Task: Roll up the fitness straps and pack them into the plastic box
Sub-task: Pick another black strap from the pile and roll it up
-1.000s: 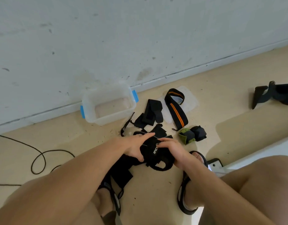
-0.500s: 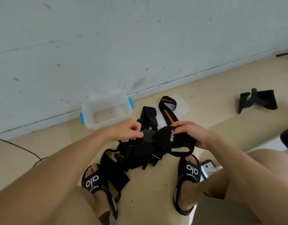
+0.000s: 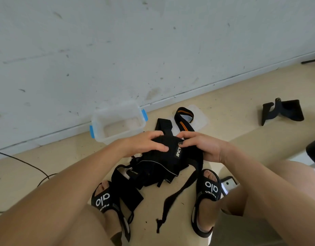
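Observation:
A bundle of black fitness straps point(image 3: 160, 164) is held up between my knees. My left hand point(image 3: 144, 143) grips its upper left side and my right hand point(image 3: 201, 146) grips its upper right, thumbs and fingers curled over the fabric. A loose black tail point(image 3: 179, 194) dangles from the bundle down to the floor. The clear plastic box point(image 3: 117, 122) with blue clips stands open against the wall, just beyond my left hand. A black strap with orange stripes point(image 3: 184, 119) and another black strap point(image 3: 163, 124) lie on the floor behind my hands.
A clear lid point(image 3: 197, 119) lies under the orange-striped strap. A black piece of gear point(image 3: 282, 110) sits far right on the floor. My feet in black sandals point(image 3: 209, 190) flank the bundle. A black cable point(image 3: 20, 160) runs at the left.
My hands have come together on top of the bundle, the left moving right onto it. A strap tail now hangs free to the floor.

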A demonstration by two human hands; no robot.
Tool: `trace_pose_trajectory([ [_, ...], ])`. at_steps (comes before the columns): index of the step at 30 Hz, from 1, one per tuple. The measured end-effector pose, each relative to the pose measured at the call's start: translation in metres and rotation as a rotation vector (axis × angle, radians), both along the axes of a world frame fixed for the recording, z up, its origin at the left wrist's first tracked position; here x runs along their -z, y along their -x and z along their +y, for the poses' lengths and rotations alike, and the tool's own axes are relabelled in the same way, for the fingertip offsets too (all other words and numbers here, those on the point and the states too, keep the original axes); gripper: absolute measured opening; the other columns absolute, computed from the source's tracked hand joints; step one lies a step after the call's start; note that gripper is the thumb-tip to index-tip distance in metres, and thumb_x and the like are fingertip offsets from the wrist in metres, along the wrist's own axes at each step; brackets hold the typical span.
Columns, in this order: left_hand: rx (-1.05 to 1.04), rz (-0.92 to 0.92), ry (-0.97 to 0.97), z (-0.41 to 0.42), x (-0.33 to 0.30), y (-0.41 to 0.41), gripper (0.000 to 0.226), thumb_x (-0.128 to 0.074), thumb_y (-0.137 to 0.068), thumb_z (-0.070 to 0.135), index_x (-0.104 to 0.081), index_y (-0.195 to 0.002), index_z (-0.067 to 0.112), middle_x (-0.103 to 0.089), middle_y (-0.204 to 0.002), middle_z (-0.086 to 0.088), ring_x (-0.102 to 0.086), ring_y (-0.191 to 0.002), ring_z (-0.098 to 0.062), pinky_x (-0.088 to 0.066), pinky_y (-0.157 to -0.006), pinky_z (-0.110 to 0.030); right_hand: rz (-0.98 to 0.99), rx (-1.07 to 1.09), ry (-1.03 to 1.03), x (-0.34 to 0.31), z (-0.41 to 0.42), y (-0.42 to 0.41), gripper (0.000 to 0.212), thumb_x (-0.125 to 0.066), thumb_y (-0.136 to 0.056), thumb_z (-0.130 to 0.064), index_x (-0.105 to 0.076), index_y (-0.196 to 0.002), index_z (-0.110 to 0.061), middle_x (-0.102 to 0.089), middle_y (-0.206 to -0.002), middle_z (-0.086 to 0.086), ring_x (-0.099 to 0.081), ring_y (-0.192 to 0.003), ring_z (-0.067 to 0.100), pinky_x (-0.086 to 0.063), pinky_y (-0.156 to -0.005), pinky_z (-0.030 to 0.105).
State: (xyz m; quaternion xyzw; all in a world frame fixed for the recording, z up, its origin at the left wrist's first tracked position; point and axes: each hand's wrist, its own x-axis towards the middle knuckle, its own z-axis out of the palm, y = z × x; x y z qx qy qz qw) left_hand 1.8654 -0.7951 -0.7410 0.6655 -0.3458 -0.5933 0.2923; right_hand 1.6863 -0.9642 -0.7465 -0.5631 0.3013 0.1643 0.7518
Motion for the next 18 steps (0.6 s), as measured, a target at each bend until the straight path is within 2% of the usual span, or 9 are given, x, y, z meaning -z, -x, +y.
trace_pose_trajectory([
  [1,-0.002,-0.017,0.02,0.0,0.001,-0.003,0.013,-0.07,-0.096,0.023,-0.063,-0.106,0.017,-0.071,-0.105,-0.003,-0.071,-0.099,-0.018,-0.055,-0.082,-0.026,0.036,-0.055,0.047,0.0,-0.002,-0.001,0.02,-0.058,-0.098,-0.004,-0.071,-0.112,-0.012,-0.071,-0.118,0.022,-0.071,-0.108,0.036,-0.056,-0.101,0.05],
  [3,0.033,-0.066,0.029,-0.001,0.003,-0.006,0.012,-0.069,-0.098,0.022,-0.061,-0.092,0.016,-0.067,-0.091,-0.001,-0.069,-0.081,-0.011,-0.053,-0.07,-0.021,0.087,-0.142,0.102,-0.001,-0.004,-0.004,0.021,-0.06,-0.098,-0.005,-0.07,-0.115,-0.01,-0.071,-0.122,0.022,-0.07,-0.113,0.036,-0.055,-0.103,0.05],
  [6,0.063,-0.143,0.017,-0.005,0.003,-0.003,0.017,-0.068,-0.098,0.028,-0.06,-0.087,0.017,-0.062,-0.078,0.005,-0.061,-0.061,-0.003,-0.048,-0.058,-0.018,0.114,-0.235,0.053,-0.005,-0.007,-0.009,0.025,-0.056,-0.099,-0.002,-0.068,-0.119,-0.01,-0.072,-0.121,0.019,-0.071,-0.113,0.034,-0.062,-0.091,0.039],
  [7,0.056,-0.159,0.019,-0.008,0.006,-0.001,0.019,-0.069,-0.098,0.031,-0.061,-0.088,0.017,-0.062,-0.075,0.007,-0.059,-0.059,-0.003,-0.047,-0.056,-0.019,0.114,-0.262,0.019,-0.004,-0.008,-0.011,0.028,-0.057,-0.099,-0.003,-0.066,-0.125,-0.008,-0.071,-0.125,0.02,-0.07,-0.115,0.035,-0.061,-0.092,0.039],
  [10,0.008,-0.157,0.015,-0.018,0.01,0.006,0.022,-0.069,-0.097,0.037,-0.062,-0.085,0.02,-0.056,-0.063,0.012,-0.049,-0.053,-0.004,-0.041,-0.053,-0.019,0.092,-0.319,0.015,0.004,-0.009,-0.021,0.036,-0.063,-0.1,-0.013,-0.06,-0.135,-0.007,-0.069,-0.131,0.02,-0.065,-0.126,0.036,-0.049,-0.111,0.049],
  [12,0.005,-0.2,-0.003,-0.022,0.019,0.007,0.027,-0.066,-0.097,0.045,-0.062,-0.082,0.022,-0.051,-0.063,0.009,-0.048,-0.057,-0.008,-0.04,-0.056,-0.023,0.085,-0.352,0.09,0.007,-0.013,-0.028,0.033,-0.065,-0.1,-0.016,-0.064,-0.132,-0.011,-0.072,-0.127,0.015,-0.067,-0.123,0.032,-0.049,-0.112,0.048],
  [14,0.03,-0.299,-0.042,-0.023,0.028,0.002,0.033,-0.061,-0.096,0.055,-0.062,-0.08,0.026,-0.052,-0.067,0.005,-0.051,-0.066,-0.012,-0.042,-0.064,-0.029,0.111,-0.397,0.142,0.008,-0.025,-0.032,0.029,-0.065,-0.1,-0.014,-0.068,-0.129,-0.013,-0.076,-0.12,0.01,-0.072,-0.114,0.026,-0.055,-0.105,0.041],
  [16,0.017,-0.307,-0.076,-0.027,0.035,-0.008,0.031,-0.059,-0.099,0.052,-0.067,-0.086,0.025,-0.062,-0.076,-0.004,-0.059,-0.073,-0.016,-0.048,-0.07,-0.037,0.166,-0.437,0.161,0.01,-0.042,-0.034,0.027,-0.063,-0.1,-0.01,-0.069,-0.126,-0.012,-0.076,-0.119,0.012,-0.074,-0.109,0.026,-0.059,-0.1,0.041],
  [18,-0.024,-0.252,-0.08,-0.034,0.041,-0.016,0.029,-0.058,-0.102,0.041,-0.069,-0.098,0.015,-0.066,-0.084,-0.012,-0.061,-0.074,-0.015,-0.051,-0.069,-0.031,0.203,-0.419,0.182,0.014,-0.06,-0.035,0.023,-0.06,-0.101,-0.007,-0.071,-0.12,-0.013,-0.076,-0.116,0.013,-0.075,-0.107,0.027,-0.061,-0.095,0.04],
])
